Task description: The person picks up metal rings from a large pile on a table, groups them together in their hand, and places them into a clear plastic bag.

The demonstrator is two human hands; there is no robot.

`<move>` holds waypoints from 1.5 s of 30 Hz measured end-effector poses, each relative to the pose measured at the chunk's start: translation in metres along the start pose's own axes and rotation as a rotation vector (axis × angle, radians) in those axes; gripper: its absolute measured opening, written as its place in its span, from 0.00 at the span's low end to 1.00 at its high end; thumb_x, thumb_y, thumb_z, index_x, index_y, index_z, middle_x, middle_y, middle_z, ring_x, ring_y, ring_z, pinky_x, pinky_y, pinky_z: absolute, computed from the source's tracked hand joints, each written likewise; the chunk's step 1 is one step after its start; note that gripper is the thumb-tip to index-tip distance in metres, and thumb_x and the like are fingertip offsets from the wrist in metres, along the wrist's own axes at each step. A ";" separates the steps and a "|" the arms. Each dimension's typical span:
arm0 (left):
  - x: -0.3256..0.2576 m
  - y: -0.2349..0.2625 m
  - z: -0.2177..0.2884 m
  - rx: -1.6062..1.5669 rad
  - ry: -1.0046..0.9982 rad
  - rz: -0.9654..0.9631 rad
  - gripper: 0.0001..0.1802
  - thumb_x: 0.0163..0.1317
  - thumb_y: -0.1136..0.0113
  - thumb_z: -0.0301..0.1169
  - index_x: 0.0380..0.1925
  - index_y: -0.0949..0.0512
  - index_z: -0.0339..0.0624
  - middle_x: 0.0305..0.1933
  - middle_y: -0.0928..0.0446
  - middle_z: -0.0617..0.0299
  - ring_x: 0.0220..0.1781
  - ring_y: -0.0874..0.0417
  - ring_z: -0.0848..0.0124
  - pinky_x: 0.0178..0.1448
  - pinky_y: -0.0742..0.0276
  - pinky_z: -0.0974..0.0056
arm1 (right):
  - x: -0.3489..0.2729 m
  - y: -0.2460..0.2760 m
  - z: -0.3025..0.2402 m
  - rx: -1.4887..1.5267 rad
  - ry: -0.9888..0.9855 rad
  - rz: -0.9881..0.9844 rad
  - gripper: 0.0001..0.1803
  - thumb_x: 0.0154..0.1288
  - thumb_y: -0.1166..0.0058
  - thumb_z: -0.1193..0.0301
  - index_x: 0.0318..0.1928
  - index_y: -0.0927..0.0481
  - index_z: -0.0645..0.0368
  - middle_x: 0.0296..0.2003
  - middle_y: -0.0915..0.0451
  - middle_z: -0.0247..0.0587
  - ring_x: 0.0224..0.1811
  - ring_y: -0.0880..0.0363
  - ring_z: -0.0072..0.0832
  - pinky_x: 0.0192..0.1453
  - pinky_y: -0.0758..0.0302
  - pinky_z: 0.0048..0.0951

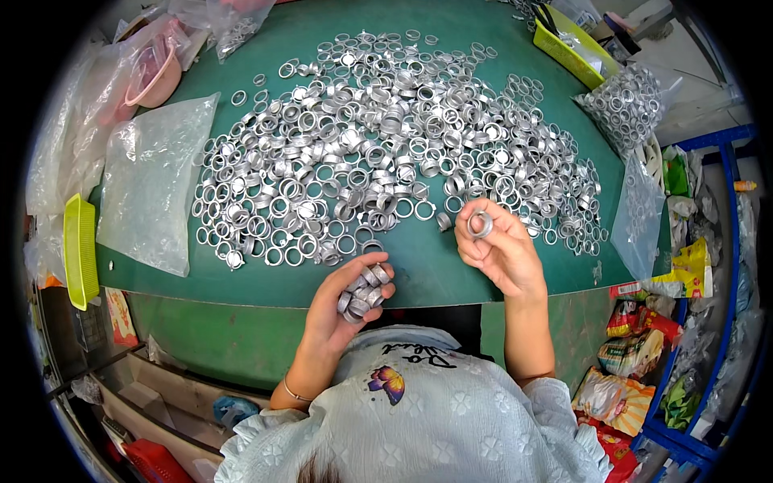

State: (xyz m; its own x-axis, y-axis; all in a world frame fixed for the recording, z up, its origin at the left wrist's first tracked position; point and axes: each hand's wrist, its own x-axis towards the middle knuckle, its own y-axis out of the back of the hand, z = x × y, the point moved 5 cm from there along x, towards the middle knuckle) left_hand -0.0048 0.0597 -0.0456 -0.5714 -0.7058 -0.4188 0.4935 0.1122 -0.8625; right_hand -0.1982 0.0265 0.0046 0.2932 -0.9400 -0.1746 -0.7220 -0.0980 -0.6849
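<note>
Cupped near the table's front edge, my left hand (342,299) holds several silver metal rings (364,295) stacked against its palm and fingers. To the right, my right hand (503,248) pinches a single metal ring (480,224) between thumb and fingers, raised just over the table. A wide heap of loose metal rings (386,153) spreads across the green table (266,283) beyond both hands. Some rings in the heap lie flat and others stand on edge. One loose ring (444,220) lies just left of my right fingertips.
A clear plastic bag (157,185) lies flat at the left, near a pink basin (155,79) and a yellow-green basket (80,251). At the far right stand a bag full of rings (628,105) and a lime-green bin (568,52). Blue shelving (729,274) holds colourful packages.
</note>
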 end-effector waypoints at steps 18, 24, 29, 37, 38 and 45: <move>0.003 -0.003 -0.001 0.003 -0.007 -0.014 0.19 0.65 0.57 0.35 0.50 0.33 0.32 0.43 0.32 0.51 0.37 0.31 0.66 0.19 0.34 0.74 | -0.019 -0.011 -0.006 -0.830 0.388 0.351 0.05 0.55 0.44 0.79 0.35 0.21 0.64 0.33 0.26 0.34 0.28 0.30 0.13 0.20 0.36 0.13; 0.003 -0.002 -0.001 0.014 -0.017 -0.014 0.19 0.64 0.55 0.35 0.49 0.32 0.31 0.41 0.29 0.51 0.36 0.27 0.66 0.21 0.31 0.73 | -0.029 -0.025 -0.013 -1.161 0.625 0.458 0.09 0.47 0.39 0.83 0.31 0.22 0.62 0.29 0.29 0.33 0.23 0.34 0.14 0.21 0.39 0.17; 0.003 -0.004 -0.001 0.039 -0.011 -0.006 0.19 0.64 0.56 0.35 0.50 0.33 0.32 0.42 0.31 0.52 0.37 0.29 0.66 0.20 0.32 0.73 | -0.034 -0.036 -0.018 -1.307 0.758 0.469 0.10 0.43 0.38 0.84 0.29 0.22 0.61 0.28 0.30 0.34 0.21 0.37 0.17 0.20 0.40 0.18; 0.004 -0.003 -0.002 0.060 -0.014 -0.001 0.19 0.65 0.57 0.35 0.50 0.33 0.33 0.43 0.32 0.52 0.36 0.30 0.67 0.20 0.34 0.74 | -0.028 -0.012 -0.009 -0.683 0.570 0.409 0.11 0.51 0.44 0.85 0.36 0.27 0.60 0.32 0.30 0.34 0.22 0.36 0.17 0.19 0.40 0.15; 0.004 -0.003 -0.001 0.059 -0.015 -0.002 0.19 0.65 0.57 0.35 0.50 0.33 0.33 0.43 0.32 0.52 0.36 0.30 0.67 0.20 0.34 0.74 | -0.025 -0.001 -0.004 -0.189 0.338 0.319 0.09 0.57 0.50 0.83 0.37 0.30 0.59 0.33 0.30 0.35 0.22 0.37 0.16 0.19 0.43 0.13; 0.005 -0.004 -0.002 0.062 -0.020 -0.012 0.19 0.65 0.57 0.35 0.50 0.33 0.33 0.43 0.32 0.51 0.37 0.30 0.66 0.20 0.34 0.74 | -0.028 0.031 -0.009 0.500 0.319 0.051 0.12 0.54 0.61 0.73 0.38 0.28 0.60 0.39 0.32 0.43 0.33 0.37 0.30 0.25 0.39 0.25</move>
State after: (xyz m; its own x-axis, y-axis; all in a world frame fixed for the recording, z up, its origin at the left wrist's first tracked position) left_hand -0.0109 0.0569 -0.0446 -0.5648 -0.7205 -0.4024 0.5268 0.0606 -0.8478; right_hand -0.2345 0.0469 -0.0050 0.0078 -0.9988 -0.0478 -0.3248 0.0427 -0.9448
